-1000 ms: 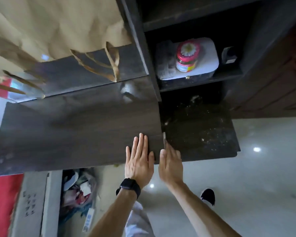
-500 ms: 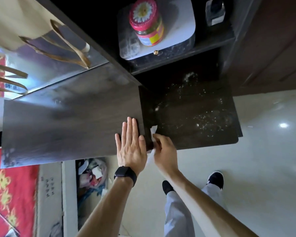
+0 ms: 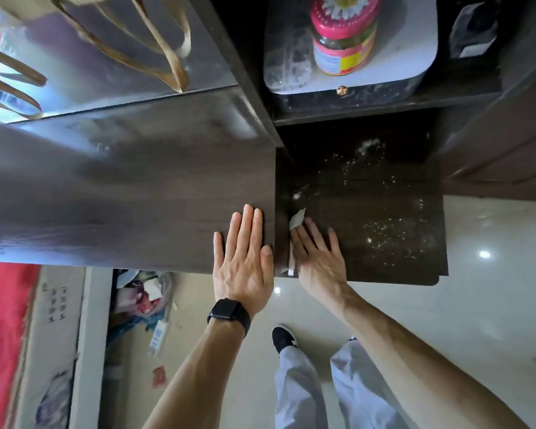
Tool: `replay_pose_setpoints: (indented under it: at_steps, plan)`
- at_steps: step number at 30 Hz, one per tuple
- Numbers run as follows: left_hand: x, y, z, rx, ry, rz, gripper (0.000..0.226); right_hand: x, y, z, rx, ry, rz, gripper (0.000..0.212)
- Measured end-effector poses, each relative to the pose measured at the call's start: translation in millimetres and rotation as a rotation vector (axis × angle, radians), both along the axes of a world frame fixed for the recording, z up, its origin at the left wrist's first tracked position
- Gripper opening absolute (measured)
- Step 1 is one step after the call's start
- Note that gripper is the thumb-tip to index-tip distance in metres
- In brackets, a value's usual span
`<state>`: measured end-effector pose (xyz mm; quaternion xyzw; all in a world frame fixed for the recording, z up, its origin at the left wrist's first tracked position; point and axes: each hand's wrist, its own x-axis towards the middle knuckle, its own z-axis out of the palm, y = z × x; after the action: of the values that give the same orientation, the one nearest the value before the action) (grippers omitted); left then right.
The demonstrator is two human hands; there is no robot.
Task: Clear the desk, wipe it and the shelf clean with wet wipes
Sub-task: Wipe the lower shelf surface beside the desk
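The dark wood desk [image 3: 121,187] fills the left and middle of the view. My left hand [image 3: 245,258] lies flat on its front right corner, fingers together, holding nothing. To its right sits a lower, darker shelf board [image 3: 384,212] speckled with white dust and crumbs. My right hand [image 3: 317,258] presses a white wet wipe [image 3: 296,221] flat against that board at its left edge, next to the desk's side panel. Only a corner and a strip of the wipe show past my fingers.
A jar with a pink lid [image 3: 342,35] stands on a white box [image 3: 412,51] in the upper shelf compartment. Brown paper bag handles [image 3: 167,48] hang over the desk's back. A bag of rubbish [image 3: 140,298] lies on the floor under the desk; my shoe [image 3: 283,337] is below.
My right hand has slid forward onto the dusty board and flattened the wipe under its palm. The view has moved closer to the desk and shelf. My left hand stays planted.
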<state>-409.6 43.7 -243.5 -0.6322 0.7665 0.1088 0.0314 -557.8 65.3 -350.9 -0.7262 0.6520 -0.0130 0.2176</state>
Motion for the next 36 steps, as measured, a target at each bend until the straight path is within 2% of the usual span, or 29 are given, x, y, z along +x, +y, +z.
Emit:
replay_pose_setpoints:
  at_steps: [4,8,11,16,20,22,26,30,33,36]
  plan:
    - [-1.2,0.0,1.0,0.0,-0.005,-0.001,0.058,-1.0,-47.3,-2.8,0.078,0.145,0.048,0.077]
    - [-2.3,-0.8,3.6,0.013,-0.019,-0.01,0.058,-8.0,-89.3,2.6,0.064,0.277,0.039,0.08]
    - [-2.9,-1.5,4.7,0.014,-0.023,-0.008,0.058,-7.1,-99.3,6.1,0.085,0.287,0.013,0.081]
    - [-3.0,-0.8,5.5,0.017,-0.018,-0.018,0.057,-24.9,-77.5,14.3,0.211,0.226,-0.137,0.097]
    - [-4.4,0.6,7.4,0.031,-0.005,-0.018,0.057,-63.1,-23.9,16.5,0.224,0.159,-0.325,0.095]
    - [-5.7,0.7,11.7,0.027,0.006,-0.001,0.059,-75.3,12.8,16.8,0.164,0.161,-0.343,0.092]
    - [-12.5,-12.2,18.1,-0.042,0.0,-0.019,0.06,-73.1,65.1,7.7,0.017,0.14,-0.312,0.078]
    - [-13.3,-18.4,7.1,-0.007,-0.005,-0.092,0.063,-35.4,60.0,2.9,-0.06,0.038,-0.19,0.063]
    - [-11.5,-18.2,3.7,-0.011,0.011,-0.088,0.063,-0.8,49.1,-4.3,-0.09,-0.02,0.005,0.059]
    - [-11.7,-17.2,2.4,-0.038,0.015,-0.088,0.063,8.6,36.4,-11.3,-0.096,0.0,0.05,0.061]
